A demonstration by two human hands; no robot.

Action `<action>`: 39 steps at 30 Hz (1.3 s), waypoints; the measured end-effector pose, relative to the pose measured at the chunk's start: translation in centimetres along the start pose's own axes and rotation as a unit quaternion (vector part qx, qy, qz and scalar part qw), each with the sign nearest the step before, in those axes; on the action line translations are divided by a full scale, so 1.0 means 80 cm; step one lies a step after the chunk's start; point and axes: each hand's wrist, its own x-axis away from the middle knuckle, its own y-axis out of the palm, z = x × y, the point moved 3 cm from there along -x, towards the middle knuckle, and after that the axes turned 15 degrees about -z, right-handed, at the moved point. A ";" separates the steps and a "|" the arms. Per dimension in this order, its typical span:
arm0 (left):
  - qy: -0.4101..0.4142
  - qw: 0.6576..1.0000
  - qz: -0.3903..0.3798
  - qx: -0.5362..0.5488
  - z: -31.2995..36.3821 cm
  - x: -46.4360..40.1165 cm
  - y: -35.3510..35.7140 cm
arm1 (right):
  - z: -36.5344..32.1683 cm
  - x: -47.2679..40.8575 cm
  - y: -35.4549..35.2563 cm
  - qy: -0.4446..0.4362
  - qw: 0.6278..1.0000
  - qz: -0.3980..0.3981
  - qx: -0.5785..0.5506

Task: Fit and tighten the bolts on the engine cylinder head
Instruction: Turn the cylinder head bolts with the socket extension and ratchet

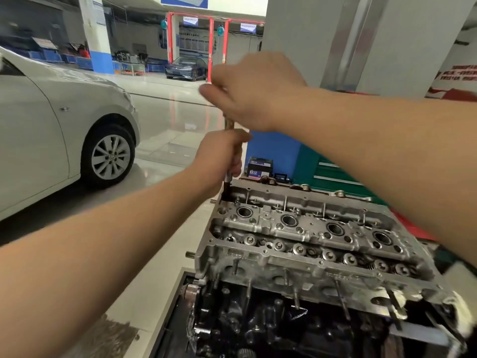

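The aluminium cylinder head (296, 236) sits on the dark engine block (258, 326) at lower centre. A long socket extension bar (228, 125) stands upright with its black lower end (227, 188) in the head's far left corner. My left hand (222, 156) grips the bar's lower shaft just above the head. Above it, my right hand (250, 91) holds the bar's top; the fingers are blurred. The bolt under the tool is hidden.
A white car (59, 130) stands close on the left. A battery box (260, 168) sits on the floor behind the engine, beside a green tool cabinet (333, 171). A grey pillar (361, 42) rises at the right. Glossy floor (167, 120) stretches toward a distant dark car (187, 68).
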 end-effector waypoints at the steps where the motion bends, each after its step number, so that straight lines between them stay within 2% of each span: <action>1: -0.024 0.996 -0.079 0.033 0.002 -0.004 -0.003 | 0.013 0.008 0.007 -0.037 0.997 -0.011 -0.063; 3: -0.063 0.981 -0.179 0.051 0.009 -0.006 -0.008 | 0.031 0.019 0.022 -0.058 0.979 -0.031 -0.192; 5: -0.064 0.982 -0.172 0.039 0.011 -0.007 -0.011 | 0.033 0.016 0.031 -0.034 0.966 -0.048 -0.251; 7: -0.013 0.997 -0.067 -0.034 0.009 -0.007 -0.011 | 0.026 0.006 0.032 0.010 0.980 -0.060 -0.190; 9: 0.033 0.997 0.050 -0.044 0.002 -0.002 -0.003 | 0.015 -0.005 0.023 0.078 0.994 -0.065 -0.032; 11: 0.026 0.995 0.092 0.001 -0.009 0.000 0.013 | -0.004 -0.012 0.012 0.118 0.988 -0.074 0.067; 13: -0.003 0.990 0.125 -0.066 -0.009 -0.002 0.014 | -0.026 -0.011 -0.001 0.108 0.989 -0.045 0.086; 14: -0.019 0.991 0.106 -0.081 -0.008 -0.005 0.007 | -0.027 -0.009 -0.002 0.084 0.994 -0.005 0.071; 15: -0.030 0.997 0.050 -0.055 -0.007 -0.008 0.001 | -0.020 -0.005 0.000 0.064 0.997 0.025 0.039; 16: -0.039 0.998 -0.044 -0.005 -0.005 -0.011 -0.004 | -0.007 0.000 0.004 0.041 0.999 0.035 -0.008; 17: -0.054 0.989 -0.132 0.040 -0.002 -0.013 -0.009 | 0.005 0.008 0.010 0.006 0.996 0.031 -0.078; 18: -0.068 0.979 -0.184 0.054 0.001 -0.015 -0.013 | 0.014 0.014 0.017 -0.017 0.987 0.020 -0.160; 19: -0.076 0.976 -0.197 0.047 0.004 -0.015 -0.012 | 0.020 0.018 0.025 -0.027 0.975 0.001 -0.221; 21: -0.063 0.990 -0.129 0.012 0.003 -0.020 -0.008 | 0.022 0.013 0.032 -0.007 0.970 -0.028 -0.240; 22: -0.036 0.997 -0.060 -0.024 0.003 -0.018 -0.005 | 0.021 0.007 0.032 0.015 0.978 -0.035 -0.203; 24: 0.040 0.995 0.075 -0.046 -0.005 -0.013 0.001 | 0.012 -0.002 0.023 0.080 0.994 -0.054 -0.059; 26: 0.071 0.987 0.139 -0.024 -0.019 -0.005 0.015 | -0.005 -0.007 0.013 0.105 0.991 -0.062 0.054; 27: 0.075 0.982 0.164 -0.046 -0.022 -0.002 0.021 | -0.016 -0.008 0.008 0.098 0.990 -0.061 0.084; 29: 0.058 0.972 0.201 -0.110 -0.019 -0.004 0.014 | -0.031 -0.004 0.000 0.060 0.996 0.000 0.071; 30: 0.031 0.981 0.163 -0.105 -0.015 -0.007 0.005 | -0.028 -0.001 -0.001 0.045 0.998 0.024 0.034; 31: 0.005 0.996 0.070 -0.055 -0.012 -0.012 -0.002 | -0.016 0.003 0.002 0.035 0.999 0.025 -0.021; 32: -0.016 0.998 -0.055 0.007 -0.008 -0.015 -0.005 | 0.000 0.008 0.008 0.015 0.994 0.016 -0.105; 33: -0.035 0.987 -0.150 0.043 -0.004 -0.015 -0.009 | 0.013 0.014 0.015 -0.008 0.979 0.010 -0.203; 34: -0.043 0.979 -0.193 0.040 -0.001 -0.014 -0.011 | 0.022 0.019 0.022 -0.017 0.959 0.006 -0.282; 35: -0.044 0.980 -0.190 0.025 -0.001 -0.015 -0.010 | 0.026 0.021 0.027 -0.014 0.947 0.002 -0.322; 37: -0.031 0.995 -0.087 -0.031 -0.003 -0.016 -0.005 | 0.023 0.015 0.031 0.013 0.955 -0.006 -0.297; 39: 0.024 0.997 0.055 -0.057 -0.002 -0.011 0.001 | 0.013 0.004 0.028 0.068 0.981 -0.021 -0.180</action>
